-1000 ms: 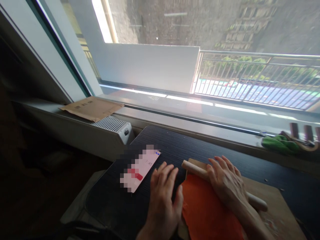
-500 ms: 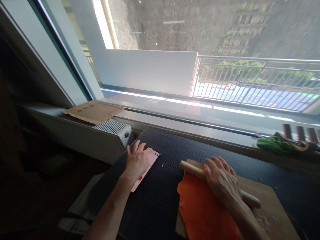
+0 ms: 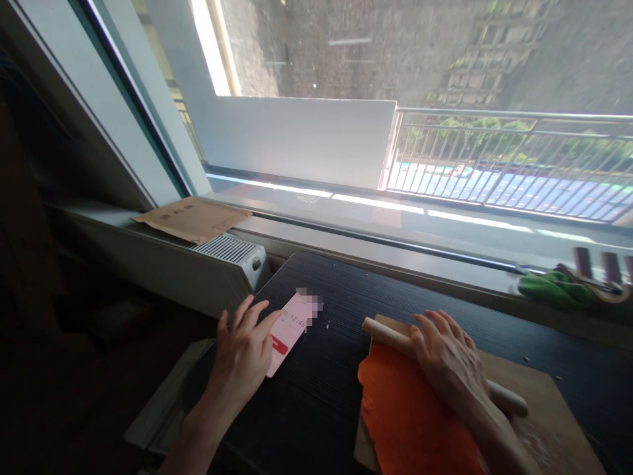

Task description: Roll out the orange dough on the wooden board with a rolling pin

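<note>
Tap lightly with your loosely spread, empty left hand (image 3: 244,349) at the phone (image 3: 290,332), and let your right hand (image 3: 451,359), draped unclenched over the rolling pin (image 3: 390,336), steady it along the orange sheet's (image 3: 415,415) far edge on the board (image 3: 527,376)

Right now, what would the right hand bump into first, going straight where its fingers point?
Past the rolling pin under it, the right hand would probably meet the window ledge; depth is unclear.
</note>
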The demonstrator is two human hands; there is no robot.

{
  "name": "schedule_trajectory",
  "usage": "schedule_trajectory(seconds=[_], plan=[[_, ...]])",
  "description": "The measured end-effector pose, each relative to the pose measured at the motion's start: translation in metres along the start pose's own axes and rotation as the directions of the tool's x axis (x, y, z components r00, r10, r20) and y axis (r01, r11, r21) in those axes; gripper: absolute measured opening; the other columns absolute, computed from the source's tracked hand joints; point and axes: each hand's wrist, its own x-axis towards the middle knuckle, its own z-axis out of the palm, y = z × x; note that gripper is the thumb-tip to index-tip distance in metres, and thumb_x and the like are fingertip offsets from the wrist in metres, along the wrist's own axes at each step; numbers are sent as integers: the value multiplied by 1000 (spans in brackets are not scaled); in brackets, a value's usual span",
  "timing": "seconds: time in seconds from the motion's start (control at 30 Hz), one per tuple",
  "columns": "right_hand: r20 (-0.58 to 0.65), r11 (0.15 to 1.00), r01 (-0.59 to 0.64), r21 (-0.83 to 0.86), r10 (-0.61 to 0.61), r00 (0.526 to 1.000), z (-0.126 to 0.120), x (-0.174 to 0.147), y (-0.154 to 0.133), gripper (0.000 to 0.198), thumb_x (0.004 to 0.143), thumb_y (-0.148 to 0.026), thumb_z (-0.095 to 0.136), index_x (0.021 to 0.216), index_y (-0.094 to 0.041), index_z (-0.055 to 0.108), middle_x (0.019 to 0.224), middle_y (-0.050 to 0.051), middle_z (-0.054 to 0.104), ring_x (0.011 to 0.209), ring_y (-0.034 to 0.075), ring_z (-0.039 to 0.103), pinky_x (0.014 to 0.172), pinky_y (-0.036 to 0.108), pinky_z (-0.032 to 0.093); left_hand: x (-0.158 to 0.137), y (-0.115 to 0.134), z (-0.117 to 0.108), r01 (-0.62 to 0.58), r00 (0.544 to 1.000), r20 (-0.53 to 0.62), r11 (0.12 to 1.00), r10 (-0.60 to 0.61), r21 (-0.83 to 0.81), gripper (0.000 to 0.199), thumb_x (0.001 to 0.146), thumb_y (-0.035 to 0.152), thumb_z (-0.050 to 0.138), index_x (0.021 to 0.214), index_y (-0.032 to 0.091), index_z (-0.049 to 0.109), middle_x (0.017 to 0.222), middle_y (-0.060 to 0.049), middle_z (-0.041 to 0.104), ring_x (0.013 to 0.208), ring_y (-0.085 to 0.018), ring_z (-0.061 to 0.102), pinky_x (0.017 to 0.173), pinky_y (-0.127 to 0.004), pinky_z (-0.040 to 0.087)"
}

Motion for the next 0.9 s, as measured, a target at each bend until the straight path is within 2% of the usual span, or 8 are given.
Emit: schedule_trajectory(seconds=[0.23, 0.37, 0.5, 0.63, 0.73, 0.9], plan=[[17, 1000, -12, -12, 12, 1000, 0, -1, 0, 45, 93, -40, 28, 118, -22, 61, 129, 7, 55, 130, 25, 38, 101, 43, 36, 61, 14, 16, -48, 990, 136, 999, 47, 9, 51, 82, 7, 36, 123, 23, 61, 137, -13, 51, 135, -32, 33, 105, -63, 26], [6, 1000, -8, -10, 8, 1000, 1, -1, 1, 45, 94, -40, 27, 118, -22, 61, 130, 6, 55, 130, 25, 38, 100, 43, 37, 71, 16, 21, -65, 972, 227, 998, 62, 4, 51, 81, 6, 35, 120, 23, 64, 136, -14, 52, 135, -32, 35, 105, -65, 24], [3, 1000, -3, -8, 3, 1000, 0, -1, 0, 46, 94, -40, 26, 118, -22, 61, 129, 7, 55, 130, 25, 38, 100, 44, 37, 55, 10, 11, -92, 974, 209, 996, 93, -14, 49, 79, 6, 37, 112, 24, 68, 133, -12, 56, 134, -31, 36, 106, -64, 24], [0, 1000, 4, -11, -4, 1000, 0, -1, 1, 47, 93, -40, 26, 117, -20, 61, 129, 7, 56, 130, 26, 38, 100, 44, 38, 29, -5, -4, -81, 989, 122, 997, 79, 4, 45, 81, 8, 36, 104, 23, 70, 129, -10, 59, 132, -30, 39, 106, -63, 24], [-1, 1000, 13, -9, -13, 1000, 1, -1, 2, 47, 93, -40, 26, 117, -19, 61, 128, 8, 56, 129, 26, 39, 100, 43, 38, 7, -16, -5, -25, 998, 62, 1000, 26, -15, 44, 84, 12, 34, 113, 22, 66, 124, -9, 63, 127, -29, 45, 106, -60, 26], [2, 1000, 18, -11, -18, 1000, 1, -1, 3, 47, 93, -40, 27, 117, -19, 61, 129, 9, 56, 129, 26, 39, 99, 43, 39, -24, -17, 5, 124, 990, 81, 988, -117, -88, 44, 91, 25, 33, 130, 16, 51, 114, -12, 67, 114, -28, 57, 103, -61, 29]])
